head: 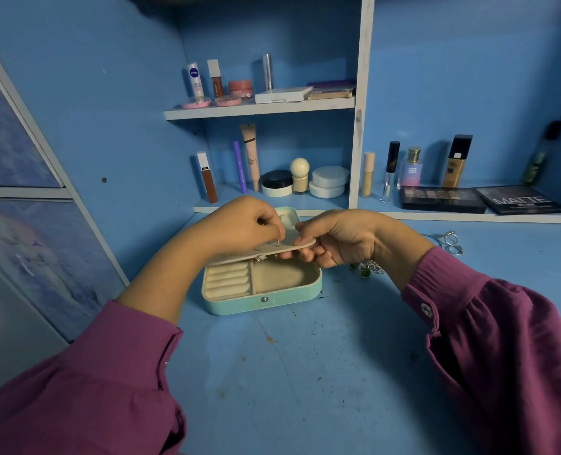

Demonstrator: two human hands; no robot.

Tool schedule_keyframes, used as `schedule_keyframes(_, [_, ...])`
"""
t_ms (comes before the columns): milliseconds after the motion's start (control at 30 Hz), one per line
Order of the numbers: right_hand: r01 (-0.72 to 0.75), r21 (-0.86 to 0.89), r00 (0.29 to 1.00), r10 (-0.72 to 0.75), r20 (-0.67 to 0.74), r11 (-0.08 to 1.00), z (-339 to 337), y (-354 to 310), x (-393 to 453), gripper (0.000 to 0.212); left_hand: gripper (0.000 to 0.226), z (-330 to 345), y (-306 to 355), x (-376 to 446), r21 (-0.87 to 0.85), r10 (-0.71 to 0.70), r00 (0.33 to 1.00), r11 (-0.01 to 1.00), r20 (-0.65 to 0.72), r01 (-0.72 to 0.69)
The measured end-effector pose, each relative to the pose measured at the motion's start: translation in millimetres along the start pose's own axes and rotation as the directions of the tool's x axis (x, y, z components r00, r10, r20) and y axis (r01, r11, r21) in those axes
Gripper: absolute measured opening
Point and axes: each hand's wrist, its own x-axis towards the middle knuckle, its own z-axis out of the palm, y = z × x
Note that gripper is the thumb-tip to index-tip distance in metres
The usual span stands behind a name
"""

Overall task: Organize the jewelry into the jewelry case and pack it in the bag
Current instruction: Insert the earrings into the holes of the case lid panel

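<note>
A mint-green jewelry case [262, 302] lies open on the blue desk, showing cream ring rolls [228, 280] on the left and a bare compartment on the right. My right hand [335, 236] grips the cream earring flap [292, 247] by its right end and holds it level above the case. My left hand [244, 224] pinches a small earring post [278, 243] at the flap's top. Small studs [262, 257] hang under the flap. Silver rings [451, 241] lie on the desk to the right. Green-stoned jewelry [366, 269] lies just behind my right wrist. No bag is in view.
Cosmetics line the shelves behind: tubes, jars, a perfume bottle [411, 169], and two dark eyeshadow palettes [443, 199] at right. A white shelf divider [359, 103] stands upright behind the case. The blue desk [289, 372] in front has small specks and stains.
</note>
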Motion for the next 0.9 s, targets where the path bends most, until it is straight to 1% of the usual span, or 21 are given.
schedule_keyframes(133, [0.004, 0.011, 1.000, -0.004, -0.008, 1.000, 1.0, 0.0, -1.2, 0.011, 0.017, -1.2, -3.1, -2.4, 0.029, 0.022, 1.000, 0.999, 0.007, -0.022])
schedule_keyframes(267, [0.000, 0.007, 1.000, 0.000, -0.007, 1.000, 1.3, 0.2, -1.9, 0.011, 0.015, -0.5, -5.0, -3.0, 0.031, 0.029, 1.000, 0.999, 0.007, -0.029])
schedule_keyframes(467, [0.000, -0.007, 1.000, 0.000, -0.012, 1.000, 1.1, 0.3, -0.9, 0.012, 0.018, 0.2, -6.4, -1.2, 0.041, 0.022, 0.999, 0.999, 0.030, -0.023])
schedule_keyframes(567, [0.000, 0.006, 1.000, 0.000, -0.013, 1.000, 0.3, 0.3, -0.9, 0.010, 0.017, 0.7, -7.3, -0.6, 0.072, 0.031, 0.998, 0.997, 0.045, -0.034])
schedule_keyframes(700, [0.002, 0.005, 1.000, -0.002, -0.008, 1.000, -0.2, 1.3, -0.2, 0.016, 0.019, -1.2, -8.6, 1.1, 0.139, 0.035, 0.997, 0.989, 0.067, -0.044])
schedule_keyframes(800, [0.013, -0.003, 1.000, -0.014, -0.011, 1.000, 0.3, 1.6, 0.5, 0.011, 0.021, -2.5, -9.8, 5.5, 0.210, 0.050, 0.996, 0.975, 0.079, -0.066])
schedule_keyframes(900, [0.019, -0.003, 1.000, -0.019, -0.010, 1.000, -0.3, 2.2, 1.2, 0.010, 0.021, -5.8, -10.1, 8.8, 0.230, 0.039, 0.992, 0.971, 0.116, -0.065])
